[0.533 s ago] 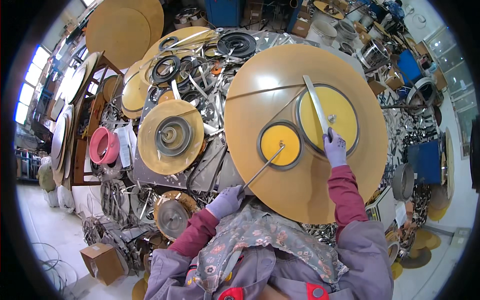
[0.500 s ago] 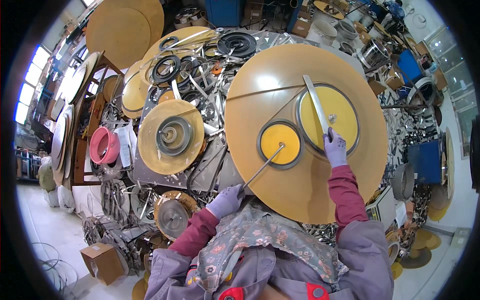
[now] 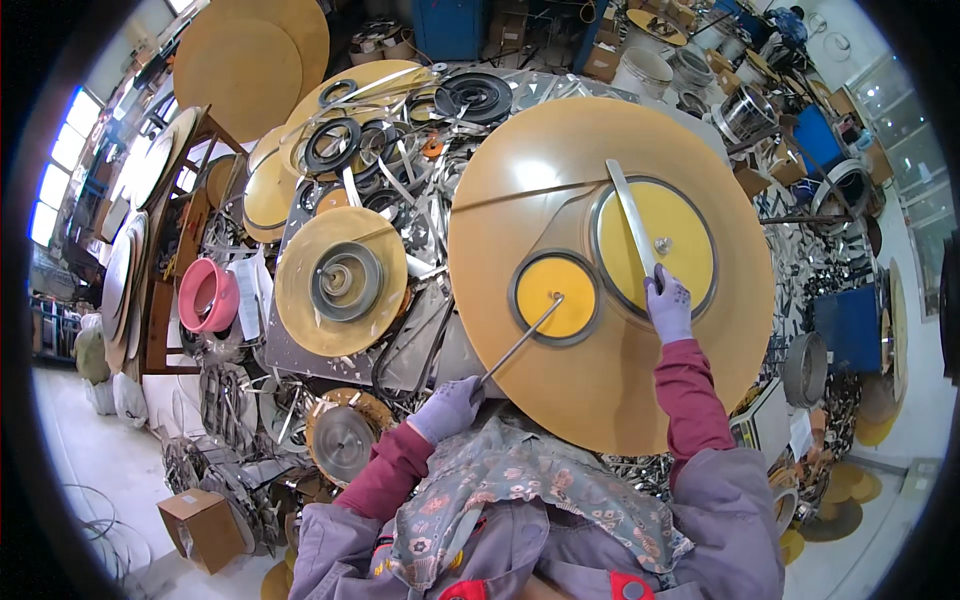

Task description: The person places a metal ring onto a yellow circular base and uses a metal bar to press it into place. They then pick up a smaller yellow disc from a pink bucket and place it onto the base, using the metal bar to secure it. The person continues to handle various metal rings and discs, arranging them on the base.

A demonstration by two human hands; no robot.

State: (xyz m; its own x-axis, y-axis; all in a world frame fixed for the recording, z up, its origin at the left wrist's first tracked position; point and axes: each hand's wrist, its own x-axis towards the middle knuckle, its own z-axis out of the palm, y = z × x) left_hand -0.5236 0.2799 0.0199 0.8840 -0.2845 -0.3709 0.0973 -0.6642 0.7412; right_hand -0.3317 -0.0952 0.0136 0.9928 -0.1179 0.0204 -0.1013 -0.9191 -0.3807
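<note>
A large tan disc [image 3: 540,400] carries two yellow discs with dark grey rims of wound strip. My left hand [image 3: 449,409], in a light purple glove, is closed round a thin metal rod [image 3: 513,354]. The rod's far tip rests at the middle of the smaller yellow disc [image 3: 570,312]. My gloved right hand [image 3: 669,306] grips the lower end of a flat metal bar [image 3: 630,212], which slants across the larger yellow disc [image 3: 685,230]. A thin strip [image 3: 545,235] curves between the two rims. Another narrow strip [image 3: 510,192] runs from the tan disc's left edge toward the bar's upper end.
Left of the tan disc, a smaller tan disc [image 3: 300,300] bears a grey coil [image 3: 365,305]. Black rings [image 3: 473,97] and loose metal strips crowd the table behind. A pink bowl [image 3: 209,295] stands at the left, and a cardboard box [image 3: 202,530] sits on the floor.
The strip between the two rims has gone from straight to a slack curve. The smaller yellow disc sits slightly farther left. Both hands keep their grips.
</note>
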